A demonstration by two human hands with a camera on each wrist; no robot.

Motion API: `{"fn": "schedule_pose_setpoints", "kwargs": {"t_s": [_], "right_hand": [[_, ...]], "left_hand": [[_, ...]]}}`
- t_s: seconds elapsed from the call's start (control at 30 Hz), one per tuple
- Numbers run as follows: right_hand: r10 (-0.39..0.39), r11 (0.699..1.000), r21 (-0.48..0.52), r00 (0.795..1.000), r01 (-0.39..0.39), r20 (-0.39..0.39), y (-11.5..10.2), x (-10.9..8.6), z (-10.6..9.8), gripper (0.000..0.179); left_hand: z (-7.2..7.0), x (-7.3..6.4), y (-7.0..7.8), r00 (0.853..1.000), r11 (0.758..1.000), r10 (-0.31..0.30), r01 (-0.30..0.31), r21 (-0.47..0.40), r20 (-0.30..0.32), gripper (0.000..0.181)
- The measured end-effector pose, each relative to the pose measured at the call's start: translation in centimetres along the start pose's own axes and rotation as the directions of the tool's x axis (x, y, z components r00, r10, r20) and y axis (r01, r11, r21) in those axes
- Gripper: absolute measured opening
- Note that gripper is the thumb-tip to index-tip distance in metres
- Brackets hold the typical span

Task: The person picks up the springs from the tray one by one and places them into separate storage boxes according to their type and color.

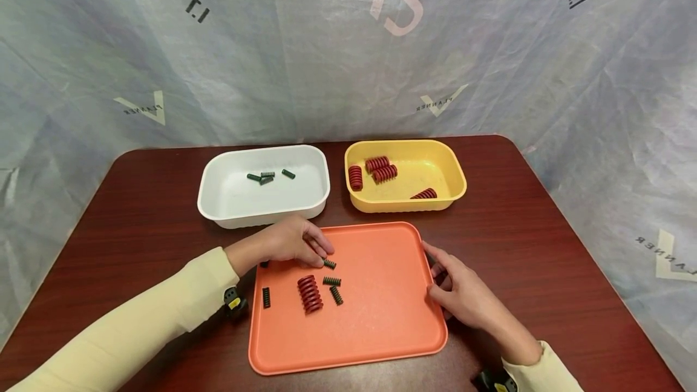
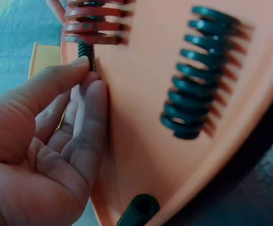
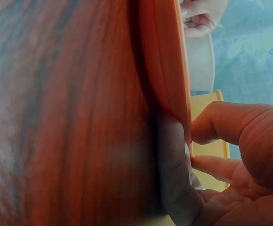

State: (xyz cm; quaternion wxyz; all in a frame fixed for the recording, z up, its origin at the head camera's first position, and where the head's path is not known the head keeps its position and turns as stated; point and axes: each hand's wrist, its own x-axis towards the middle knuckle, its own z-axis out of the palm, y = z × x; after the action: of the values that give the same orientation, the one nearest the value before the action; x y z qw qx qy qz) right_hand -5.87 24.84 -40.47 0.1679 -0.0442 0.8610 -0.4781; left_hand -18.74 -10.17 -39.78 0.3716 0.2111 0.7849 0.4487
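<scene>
My left hand (image 1: 294, 241) reaches over the upper left part of the orange tray (image 1: 392, 313). Its thumb and fingertips pinch one end of a small dark green spring (image 1: 330, 264), which the left wrist view shows partly hidden behind a large red spring (image 2: 94, 26). Just below the hand lie that red spring and several loose green springs (image 1: 332, 281); another green spring (image 1: 266, 297) lies by the tray's left rim. My right hand (image 1: 463, 292) grips the tray's right rim, with the thumb on top and a finger (image 3: 174, 160) against the outer side.
Behind the tray stands a white bin (image 1: 229, 198) with several green springs in it. To its right, a yellow bin (image 1: 435, 168) holds several red springs. Everything rests on a dark reddish wood table (image 1: 523, 228), with a grey printed curtain (image 1: 294, 77) hanging behind.
</scene>
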Motion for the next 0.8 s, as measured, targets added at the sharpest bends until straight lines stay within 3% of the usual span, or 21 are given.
{"fn": "schedule_pose_setpoints", "kwargs": {"t_s": [0.17, 0.47, 0.8], "right_hand": [[-0.003, 1.0, 0.001, 1.0, 0.003, -0.001, 0.1, 0.1, 0.0, 0.078], [-0.013, 1.0, 0.007, 1.0, 0.013, -0.002, 0.2, 0.0, 0.0, 0.078], [-0.018, 1.0, 0.012, 1.0, 0.018, -0.003, 0.3, 0.0, 0.1, 0.077]], "left_hand": [[0.1, -0.1, -0.1, 1.0, 0.999, -0.022, 0.022, -0.049, -0.007, 0.018], [-0.3, -0.7, 0.5, 0.995, 0.997, -0.082, 0.081, -0.015, -0.064, 0.012], [-1.6, -1.3, 2.3, 0.999, 0.991, -0.025, 0.02, -0.134, -0.04, 0.016]]}}
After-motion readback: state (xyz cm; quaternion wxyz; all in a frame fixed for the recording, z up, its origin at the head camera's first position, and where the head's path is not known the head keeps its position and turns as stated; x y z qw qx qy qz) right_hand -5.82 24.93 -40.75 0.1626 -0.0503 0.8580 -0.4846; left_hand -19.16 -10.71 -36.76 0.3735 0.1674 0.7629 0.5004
